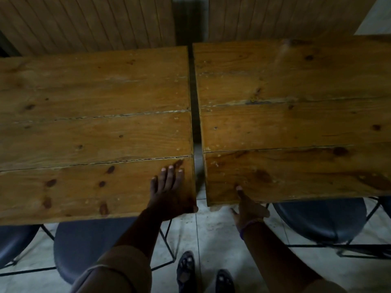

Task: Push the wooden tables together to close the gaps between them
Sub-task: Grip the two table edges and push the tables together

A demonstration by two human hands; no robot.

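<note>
Two wooden plank tables stand side by side: the left table (88, 127) and the right table (296, 123). A narrow dark gap (195, 115) runs between them, a little wider at the near end. My left hand (169, 191) lies flat on the left table's near right corner, fingers spread, with the thumb hooked over the corner edge. My right hand (247, 208) grips the front edge of the right table near its left corner, thumb on top and fingers hidden under the board.
Dark round stools on black wire frames stand under the near edges, one stool (84, 250) on the left and another stool (321, 218) on the right. Wooden slatted panels (88, 20) rise behind the tables. My sandalled feet (203, 273) stand on the pale tiled floor.
</note>
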